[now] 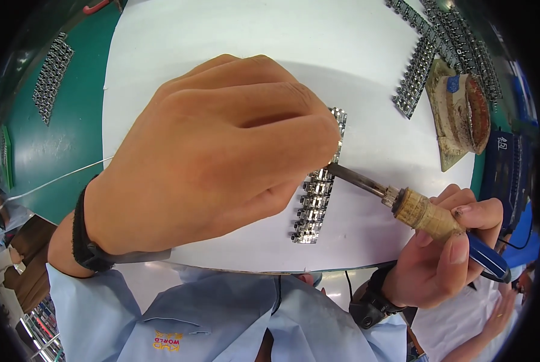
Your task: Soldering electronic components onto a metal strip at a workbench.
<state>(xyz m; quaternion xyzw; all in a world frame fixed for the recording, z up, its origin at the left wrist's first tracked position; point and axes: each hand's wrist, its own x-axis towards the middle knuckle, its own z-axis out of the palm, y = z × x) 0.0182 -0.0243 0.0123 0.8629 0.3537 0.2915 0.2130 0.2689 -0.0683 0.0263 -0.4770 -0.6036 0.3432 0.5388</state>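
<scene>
A narrow strip of small shiny metal parts lies on the white sheet, its upper half partly covered by my left hand. That hand is closed, with its fingertips hidden behind the knuckles. A thin silvery solder wire runs in from the left and passes under it. My right hand grips a soldering iron by its blue end and tape-wrapped handle. The iron's metal shaft points up and left, and its tip reaches the strip beside my left fingers. Exact contact at the tip is hidden.
More metal strips lie at the upper right. Near them stands a stained round pot on a board, with a dark blue box beyond. Another strip rests on the green surface at left. Other people show at both lower edges.
</scene>
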